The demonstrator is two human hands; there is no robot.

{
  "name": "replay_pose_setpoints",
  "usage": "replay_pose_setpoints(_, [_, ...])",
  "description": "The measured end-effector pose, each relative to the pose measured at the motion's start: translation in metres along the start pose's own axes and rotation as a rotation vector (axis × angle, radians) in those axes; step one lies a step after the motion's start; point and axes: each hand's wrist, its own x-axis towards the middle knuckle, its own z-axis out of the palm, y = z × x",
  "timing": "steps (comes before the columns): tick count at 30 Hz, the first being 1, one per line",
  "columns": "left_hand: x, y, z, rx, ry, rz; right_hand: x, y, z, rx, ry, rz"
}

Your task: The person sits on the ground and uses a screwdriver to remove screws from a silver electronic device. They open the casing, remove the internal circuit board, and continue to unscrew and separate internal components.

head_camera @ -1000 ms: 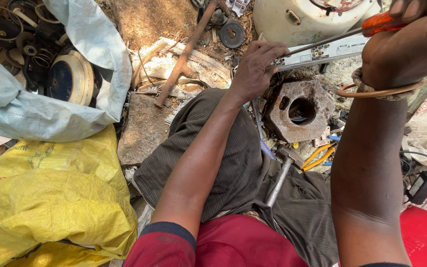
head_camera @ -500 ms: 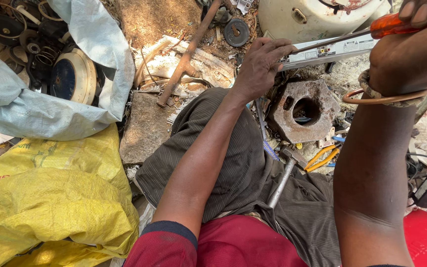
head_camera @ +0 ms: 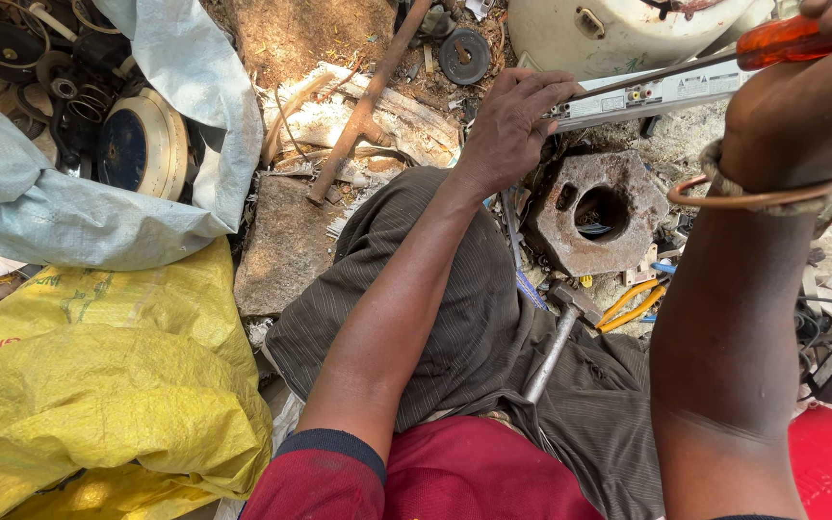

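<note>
My left hand (head_camera: 512, 120) grips the near end of a long grey metal bar-shaped device (head_camera: 662, 94) with small sockets, held over my lap. My right hand (head_camera: 811, 87), raised close to the camera at the top right, is closed on the orange handle of a screwdriver (head_camera: 787, 39); its thin shaft runs left along the device toward my left fingers. A copper bangle (head_camera: 758, 197) circles my right wrist. Below the device lies a rusty hexagonal metal block (head_camera: 594, 212) with a round hole.
A hammer (head_camera: 556, 337) lies across my trousers beside yellow-handled pliers (head_camera: 633, 308). A grey sack (head_camera: 69, 212) of metal scrap sits top left, a yellow sack (head_camera: 98, 385) below it. A rusty rod (head_camera: 368, 101), a flat stone (head_camera: 286, 241) and a white tank (head_camera: 618, 29) lie ahead.
The view has shifted slightly; both hands hold the same things. My right hand with the screwdriver sits a little higher and further right in the view.
</note>
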Motion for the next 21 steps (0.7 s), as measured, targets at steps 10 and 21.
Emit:
replay_pose_setpoints(10, [-0.002,-0.014,0.008,-0.025,-0.034,-0.051,0.003,-0.048,0.05,-0.464,-0.256,0.231])
replay_pose_setpoints(21, [0.001,-0.003,0.006,0.021,-0.04,-0.057,-0.009,-0.041,0.067,-0.348,-0.167,0.068])
